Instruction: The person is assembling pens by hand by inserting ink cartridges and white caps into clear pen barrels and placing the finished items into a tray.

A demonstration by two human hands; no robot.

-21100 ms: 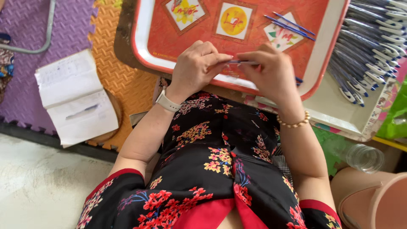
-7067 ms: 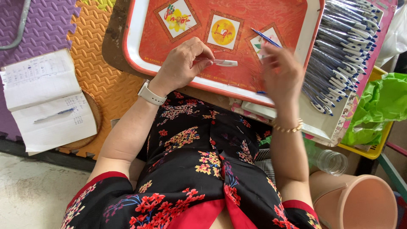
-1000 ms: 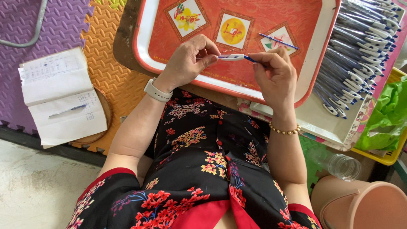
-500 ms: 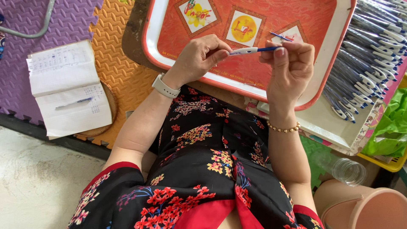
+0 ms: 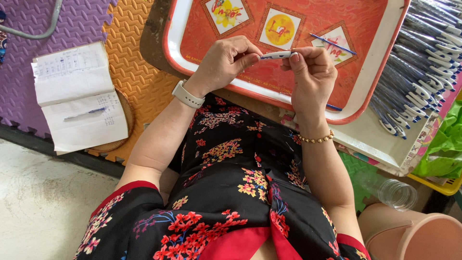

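My left hand (image 5: 222, 63) and my right hand (image 5: 312, 72) meet over a red tray (image 5: 179, 37) with a white rim. Between their fingertips they pinch a white pen barrel (image 5: 276, 55), held level above the tray. My left wrist carries a white watch; a gold bead bracelet circles the right wrist. A thin blue pen refill (image 5: 333, 44) lies loose on the tray just beyond my right hand. A second blue piece (image 5: 333, 107) shows by the tray's near rim under my right wrist.
A pile of several blue-and-white pens (image 5: 419, 62) fills a white box at the right. An open notebook (image 5: 79, 96) with a pen on it lies on orange and purple foam mats at the left. A green bag (image 5: 445, 144), a clear bottle (image 5: 392, 191) and a pink bucket (image 5: 414, 236) stand at lower right.
My hands have closed in on each other; the blue tip that showed at the right end of the barrel is now covered by my right fingers. The view has shifted slightly.
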